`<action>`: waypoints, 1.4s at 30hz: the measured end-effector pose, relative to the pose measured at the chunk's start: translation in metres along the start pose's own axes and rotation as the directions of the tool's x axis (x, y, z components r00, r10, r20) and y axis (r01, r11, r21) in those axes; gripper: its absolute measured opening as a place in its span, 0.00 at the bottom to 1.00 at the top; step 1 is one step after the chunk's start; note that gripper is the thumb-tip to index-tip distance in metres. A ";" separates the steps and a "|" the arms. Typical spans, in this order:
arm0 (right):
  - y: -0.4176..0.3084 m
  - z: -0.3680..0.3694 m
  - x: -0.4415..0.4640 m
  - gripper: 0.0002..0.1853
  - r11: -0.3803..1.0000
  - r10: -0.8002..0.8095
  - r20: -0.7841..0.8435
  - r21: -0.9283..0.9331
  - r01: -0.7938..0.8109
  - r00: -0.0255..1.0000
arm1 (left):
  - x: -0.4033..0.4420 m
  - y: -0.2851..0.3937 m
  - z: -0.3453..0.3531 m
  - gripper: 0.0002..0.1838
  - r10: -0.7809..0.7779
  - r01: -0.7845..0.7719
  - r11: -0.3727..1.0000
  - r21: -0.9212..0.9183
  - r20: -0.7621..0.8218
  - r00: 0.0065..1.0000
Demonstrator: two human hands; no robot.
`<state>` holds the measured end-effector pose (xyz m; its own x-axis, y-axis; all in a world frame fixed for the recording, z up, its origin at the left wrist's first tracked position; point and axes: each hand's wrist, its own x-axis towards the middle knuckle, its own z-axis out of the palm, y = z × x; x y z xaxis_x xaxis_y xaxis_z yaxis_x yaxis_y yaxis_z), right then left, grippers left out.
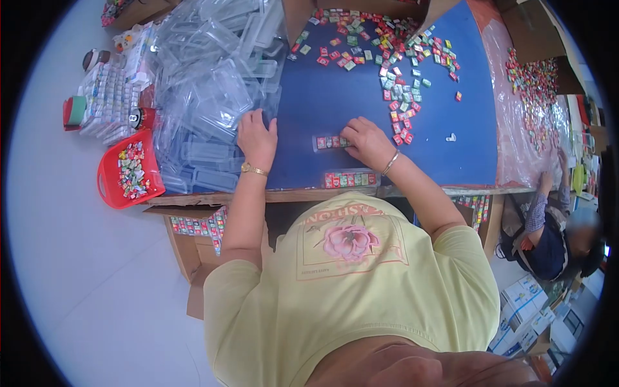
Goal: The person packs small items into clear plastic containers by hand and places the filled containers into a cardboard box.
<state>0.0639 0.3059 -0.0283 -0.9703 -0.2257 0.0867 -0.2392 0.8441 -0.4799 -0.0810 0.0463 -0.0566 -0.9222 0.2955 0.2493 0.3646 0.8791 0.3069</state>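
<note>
My left hand (258, 140) lies at the right edge of a heap of clear plastic trays (222, 90), fingers stretched forward and thumb apart, with nothing visible in it. Over the blue tabletop, my right hand (369, 143) is closed at the right end of a clear tray (315, 144). Small red and green boxes (329, 142) stand in a row in that tray; my fingers cover its right end, and what they grip is hidden. Nearer my body, a filled tray of similar boxes (350, 179) lies by the table's front edge.
Loose small boxes (401, 90) are scattered from an open carton (367, 6) across the blue surface (445, 158). A red basket (105, 174) with more boxes is at left, beside stacked packs (109, 97). Another person (548, 226) works at a far-right pile (535, 90).
</note>
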 end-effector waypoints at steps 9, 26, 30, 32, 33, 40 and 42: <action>-0.039 -0.019 -0.066 0.18 0.997 -0.009 0.086 0.072 0.003 0.996 | -0.015 0.010 -0.004 0.16 0.076 -0.078 0.977 -0.199 -0.020 0.997; 0.037 -0.022 -0.080 0.31 0.779 0.601 -0.317 0.029 -0.626 0.734 | -0.029 0.085 0.013 0.14 0.616 -0.560 0.727 -0.397 0.016 0.788; 0.075 -0.002 -0.026 0.28 0.864 0.468 -0.447 0.049 -0.501 0.762 | -0.022 0.091 0.014 0.13 0.691 -0.595 0.677 -0.432 0.096 0.717; 0.079 -0.009 0.008 0.25 0.924 0.370 -0.423 0.078 -0.373 0.827 | -0.020 0.101 0.010 0.12 0.703 -0.561 0.656 -0.505 0.140 0.697; 0.082 -0.010 0.022 0.24 0.955 0.295 -0.401 0.082 -0.286 0.868 | -0.019 0.105 0.010 0.12 0.703 -0.563 0.660 -0.498 0.143 0.697; 0.089 -0.017 0.038 0.15 0.925 0.379 -0.340 0.175 -0.338 0.861 | 0.027 0.122 0.035 0.13 0.438 -0.377 0.798 -0.469 0.022 0.899; 0.079 -0.015 0.040 0.15 0.969 0.240 -0.317 0.136 -0.207 0.917 | 0.046 0.128 0.046 0.13 0.448 -0.417 0.796 -0.439 -0.036 0.893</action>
<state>0.0060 0.3712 -0.0494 -0.9588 0.1499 0.2411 -0.0265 0.7982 -0.6018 -0.0828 0.1900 -0.0483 -0.6559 0.6444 0.3931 0.7311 0.4126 0.5434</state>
